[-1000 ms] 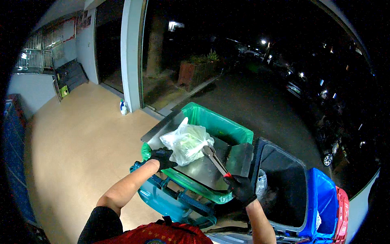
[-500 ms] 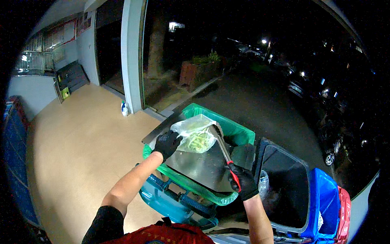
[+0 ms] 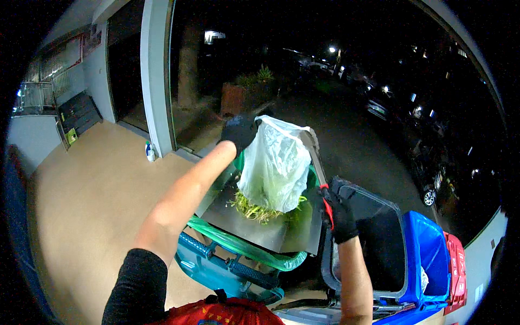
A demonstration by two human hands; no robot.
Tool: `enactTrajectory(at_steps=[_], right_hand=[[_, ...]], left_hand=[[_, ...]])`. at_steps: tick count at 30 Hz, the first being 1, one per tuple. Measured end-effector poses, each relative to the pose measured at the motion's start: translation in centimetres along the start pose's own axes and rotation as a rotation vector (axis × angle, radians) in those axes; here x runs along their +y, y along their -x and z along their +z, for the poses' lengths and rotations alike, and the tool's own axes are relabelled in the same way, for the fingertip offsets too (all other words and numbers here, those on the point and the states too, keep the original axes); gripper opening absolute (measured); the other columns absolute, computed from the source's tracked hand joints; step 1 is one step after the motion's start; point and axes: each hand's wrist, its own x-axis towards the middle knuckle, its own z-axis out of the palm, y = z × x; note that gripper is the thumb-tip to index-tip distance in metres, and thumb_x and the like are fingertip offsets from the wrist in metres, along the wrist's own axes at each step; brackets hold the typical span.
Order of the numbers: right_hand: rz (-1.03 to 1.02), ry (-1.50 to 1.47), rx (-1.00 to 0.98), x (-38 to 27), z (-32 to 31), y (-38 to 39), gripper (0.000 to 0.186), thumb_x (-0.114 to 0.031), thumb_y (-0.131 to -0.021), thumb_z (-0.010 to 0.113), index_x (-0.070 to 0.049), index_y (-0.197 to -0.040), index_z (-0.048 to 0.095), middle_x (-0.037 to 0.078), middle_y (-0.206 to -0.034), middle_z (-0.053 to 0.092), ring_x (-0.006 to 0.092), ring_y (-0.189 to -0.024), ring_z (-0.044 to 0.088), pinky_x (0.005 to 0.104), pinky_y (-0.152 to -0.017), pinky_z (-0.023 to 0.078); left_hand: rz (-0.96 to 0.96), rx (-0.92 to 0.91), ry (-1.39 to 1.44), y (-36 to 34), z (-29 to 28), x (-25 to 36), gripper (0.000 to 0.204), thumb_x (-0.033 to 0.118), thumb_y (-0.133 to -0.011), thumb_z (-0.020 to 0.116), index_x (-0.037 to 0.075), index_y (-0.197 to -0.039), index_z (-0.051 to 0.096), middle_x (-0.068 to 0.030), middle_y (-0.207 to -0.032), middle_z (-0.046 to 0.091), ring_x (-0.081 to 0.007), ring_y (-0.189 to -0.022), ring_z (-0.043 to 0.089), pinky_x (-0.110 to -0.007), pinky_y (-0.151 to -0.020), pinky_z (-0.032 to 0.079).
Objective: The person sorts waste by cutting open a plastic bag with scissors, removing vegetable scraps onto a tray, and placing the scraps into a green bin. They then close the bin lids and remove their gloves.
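My left hand (image 3: 240, 134), in a black glove, is closed on the upper left corner of a translucent plastic bag (image 3: 279, 165). A pair of metal tongs (image 3: 319, 168) with red handles is in my black-gloved right hand (image 3: 342, 214); the tong tips pinch the bag's upper right corner. The bag is stretched up between them with its lower end over a heap of green plant scraps (image 3: 257, 211). These scraps lie on a metal sheet (image 3: 271, 238) set across a bin with a green liner (image 3: 244, 252). The bag covers part of the heap.
A teal lid (image 3: 200, 265) hangs on the near side of the lined bin. To the right are a black bin (image 3: 374, 238), a blue-lined bin (image 3: 430, 233) and a red bin (image 3: 456, 271). A white-and-blue bottle (image 3: 150, 151) stands by the pillar (image 3: 158, 108).
Both hands have raised the bag, and it is now upended. The green scraps that were inside it now lie on the metal sheet beneath.
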Motion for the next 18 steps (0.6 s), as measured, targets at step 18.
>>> enactTrajectory(at_steps=[18], right_hand=[[-0.275,0.864,-0.055,-2.6,-2.7,3.2,0.032,-0.034,-0.090,0.072,-0.004,-0.101,0.070,0.010,-0.079,0.069,0.0195,-0.068,0.063,0.0376,-0.065,0.052]], left_hand=[[0.043,0.129,0.136,0.7,-3.2,1.1,0.041,0.041,-0.097,0.054,0.006,-0.117,0.063,-0.0225,-0.116,0.065,-0.0420,-0.108,0.061,-0.050,-0.092,0.048]])
